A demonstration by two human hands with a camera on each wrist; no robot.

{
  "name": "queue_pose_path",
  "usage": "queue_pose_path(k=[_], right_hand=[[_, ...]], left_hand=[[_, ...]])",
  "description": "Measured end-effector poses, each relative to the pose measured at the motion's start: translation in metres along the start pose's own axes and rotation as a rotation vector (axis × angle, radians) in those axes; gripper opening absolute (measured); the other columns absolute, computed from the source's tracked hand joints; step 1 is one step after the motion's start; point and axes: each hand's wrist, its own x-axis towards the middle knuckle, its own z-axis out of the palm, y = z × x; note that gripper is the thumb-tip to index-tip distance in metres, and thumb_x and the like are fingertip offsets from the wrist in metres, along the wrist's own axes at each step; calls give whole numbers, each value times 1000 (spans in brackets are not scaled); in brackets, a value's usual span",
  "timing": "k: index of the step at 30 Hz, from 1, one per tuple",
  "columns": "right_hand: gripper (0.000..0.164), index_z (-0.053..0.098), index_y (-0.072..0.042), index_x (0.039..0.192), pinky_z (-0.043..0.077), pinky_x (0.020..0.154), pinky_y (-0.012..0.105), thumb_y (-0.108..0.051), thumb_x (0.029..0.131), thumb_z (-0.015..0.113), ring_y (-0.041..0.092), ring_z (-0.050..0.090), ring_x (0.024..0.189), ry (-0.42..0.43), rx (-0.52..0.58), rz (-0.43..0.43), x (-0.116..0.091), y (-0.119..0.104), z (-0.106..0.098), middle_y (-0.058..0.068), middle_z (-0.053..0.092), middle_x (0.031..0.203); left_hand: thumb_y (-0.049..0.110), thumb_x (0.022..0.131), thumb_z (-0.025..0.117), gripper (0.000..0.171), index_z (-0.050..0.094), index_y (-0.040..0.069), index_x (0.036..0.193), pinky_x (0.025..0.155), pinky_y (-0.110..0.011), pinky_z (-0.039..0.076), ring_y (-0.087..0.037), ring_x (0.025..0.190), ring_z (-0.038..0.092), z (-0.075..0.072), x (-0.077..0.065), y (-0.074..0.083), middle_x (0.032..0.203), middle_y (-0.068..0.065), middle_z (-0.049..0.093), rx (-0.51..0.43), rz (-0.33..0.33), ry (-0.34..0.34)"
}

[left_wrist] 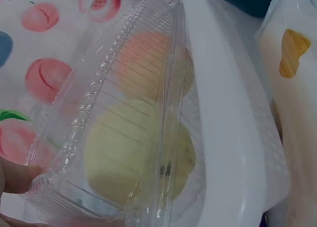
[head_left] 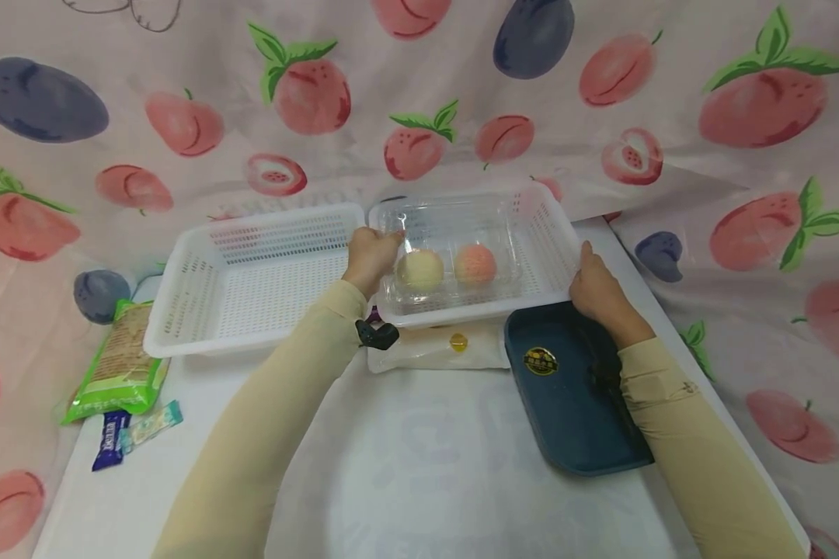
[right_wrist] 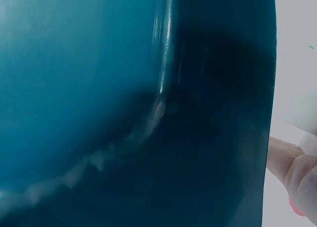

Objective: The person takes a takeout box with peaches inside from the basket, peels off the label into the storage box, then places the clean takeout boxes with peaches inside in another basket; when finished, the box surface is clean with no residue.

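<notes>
My left hand grips the left end of a clear plastic clamshell box; in the left wrist view, its thumb is on the box's corner. Inside the box are a pale yellow ball-shaped food item and a pinkish-orange one. The box lies tilted in the right white plastic basket, overlapping its left end and front rim. At that basket's right end, my right hand holds the rim. In the right wrist view, a dark blue tray hides much of the hand.
Left of the box stands a second white basket. A green snack bag, a dark blue packet and a pale green packet lie at far left. A long whitish package lies before the right basket, beside the tray.
</notes>
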Motion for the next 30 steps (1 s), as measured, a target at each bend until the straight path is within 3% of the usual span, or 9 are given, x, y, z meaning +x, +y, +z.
queue_pose_path(k=[2,4,7,13,21,26,30], right_hand=[[62,-7,17,158,26,123,68,-7,106,18,59,30,145,1,-5,-3,-1,-1,0,47,19,157],[62,-6,17,158,26,123,68,-7,106,18,60,30,145,3,-9,-6,-2,-1,-1,47,19,157],[62,-6,17,158,25,123,69,-7,106,18,60,29,146,7,-20,-13,-3,-1,-2,48,19,157],[62,-5,17,158,25,123,69,-8,106,19,60,29,146,15,-14,-12,-3,-2,-4,47,20,157],[63,-6,16,159,27,122,69,-6,106,21,59,32,144,6,-15,9,0,-1,0,47,22,155],[63,-5,17,158,27,122,69,-5,106,21,60,32,144,10,-17,10,1,0,1,47,22,156],[63,-6,16,158,27,122,69,-5,106,21,60,30,145,7,-17,6,2,1,1,47,21,157]], left_hand=[[32,105,63,49,57,-7,134,103,-42,55,-29,112,60,3,3,-1,141,-20,57,19,-11,-8],[32,105,63,53,54,-8,140,102,-41,55,-29,112,61,5,6,-1,145,-21,56,45,-12,-20],[33,106,61,57,51,-8,145,96,-40,54,-28,107,61,10,9,-1,147,-20,56,88,-14,-39],[34,108,57,60,44,-8,148,99,-42,56,-29,105,62,16,12,-1,148,-22,53,124,-31,-71],[35,108,57,63,40,-7,151,114,-47,50,-35,140,52,19,15,0,156,-25,47,170,-35,-67],[35,107,60,54,50,-6,140,100,-42,58,-30,121,62,20,15,0,142,-22,58,218,-9,-47],[35,106,61,40,57,-3,119,81,-38,57,-24,93,60,22,16,0,111,-14,61,265,14,-29]])
